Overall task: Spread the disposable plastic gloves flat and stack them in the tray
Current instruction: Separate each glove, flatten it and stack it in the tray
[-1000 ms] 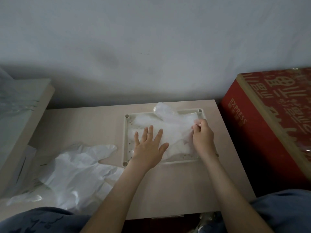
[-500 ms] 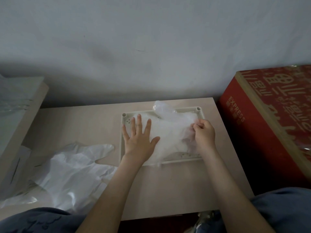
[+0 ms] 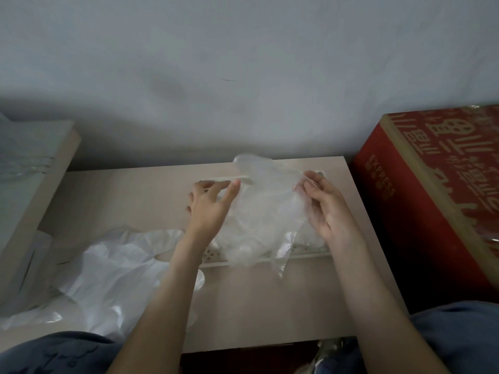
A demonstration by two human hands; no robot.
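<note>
Roughly by size: pale table (image 3: 270,306) fills the middle, red box (image 3: 432,198) stands just beside its right edge. On the table's left side lies a pile (image 3: 116,268) of white gloves, crumpled and overlapping, not yet spread. Tray (image 3: 305,256) sits at the table's far centre with only its near rim and part of its far rim showing, the rest covered by film. One clear glove (image 3: 264,211) hangs over the tray, lifted, its lower edge drooping across the near rim and a strip trailing onto the table. Right hand (image 3: 326,209) has curled fingers pinching the glove's upper right edge. Left hand (image 3: 210,203) is at the glove's left edge, thumb out and fingers half bent. Cannot tell whether it actually has hold of the film or just touches it. More film seems to lie in the tray under the held glove, count unclear. Handling, as a judgement: the glove is very light, thin, limp and slippery. It crumples and clings to itself, and likely lifts with any air movement or sticks to skin. It probably tears if yanked. Best hold looks like light pinches at two opposite edges or the cuff corners, pull gently taut, lower flat into the tray, then press with a flat palm to smooth it.
</note>
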